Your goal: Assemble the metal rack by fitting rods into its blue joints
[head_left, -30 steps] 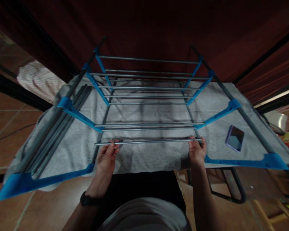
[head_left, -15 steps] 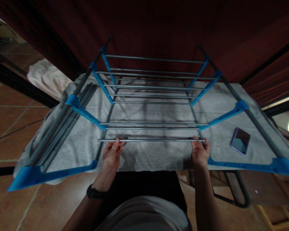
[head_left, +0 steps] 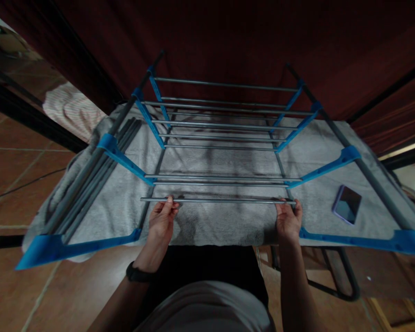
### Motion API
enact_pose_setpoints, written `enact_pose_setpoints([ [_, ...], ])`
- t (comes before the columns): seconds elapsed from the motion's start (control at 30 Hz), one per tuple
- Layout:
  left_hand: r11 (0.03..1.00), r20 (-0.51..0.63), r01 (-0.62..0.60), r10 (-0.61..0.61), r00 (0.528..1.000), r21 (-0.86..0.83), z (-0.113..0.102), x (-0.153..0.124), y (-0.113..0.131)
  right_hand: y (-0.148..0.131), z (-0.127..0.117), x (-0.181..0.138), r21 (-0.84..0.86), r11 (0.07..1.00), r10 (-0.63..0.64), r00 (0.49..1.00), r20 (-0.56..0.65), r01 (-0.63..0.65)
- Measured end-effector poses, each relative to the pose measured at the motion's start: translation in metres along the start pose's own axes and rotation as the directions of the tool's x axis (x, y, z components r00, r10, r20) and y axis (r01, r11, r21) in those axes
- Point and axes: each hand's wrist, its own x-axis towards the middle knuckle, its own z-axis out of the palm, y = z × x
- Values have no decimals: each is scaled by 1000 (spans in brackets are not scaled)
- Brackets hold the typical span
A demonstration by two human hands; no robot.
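Note:
A thin grey metal rod [head_left: 224, 200] lies level across my view, held from both sides. My left hand [head_left: 162, 216] pinches it a little in from its left end. Close to its right end, my right hand [head_left: 288, 219] has its fingers closed round it. Just beyond stands a rack frame of grey tubes with blue plastic brackets, several crossbars [head_left: 221, 183] joining its two sides. The nearest blue brackets, at left [head_left: 90, 245] and right [head_left: 352, 239], have no rod between them. The rod's left end is free of any bracket.
Several loose grey tubes [head_left: 97, 184] lie along the left side on a grey towel [head_left: 207, 226] covering the table. A phone [head_left: 346, 204] in a purple case rests at the right. A dark red curtain [head_left: 221, 41] hangs behind the rack.
Both hands keep their grip on the rod, which is almost in the same place. The whole view has shifted very slightly.

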Motion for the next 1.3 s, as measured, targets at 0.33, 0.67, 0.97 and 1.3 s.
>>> enact_pose_setpoints([
  [0.33, 1000, 23, 15, -15, 1000, -6, 2, -3, 1, 3, -4, 3, -47, 999, -22, 1000, -13, 21],
  [0.67, 1000, 61, 2, -3, 998, 21, 3, -7, 2, 2, -4, 2, -75, 997, -19, 1000, -6, 19],
  [0.97, 1000, 62, 1, -1, 998, 7, 1, -4, -2, 3, -5, 3, -59, 998, -17, 1000, -22, 15],
  [1.3, 999, 27, 21, -21, 999, 32, 2, -1, 0, 1, 2, -2, -65, 998, -25, 1000, -6, 24],
])
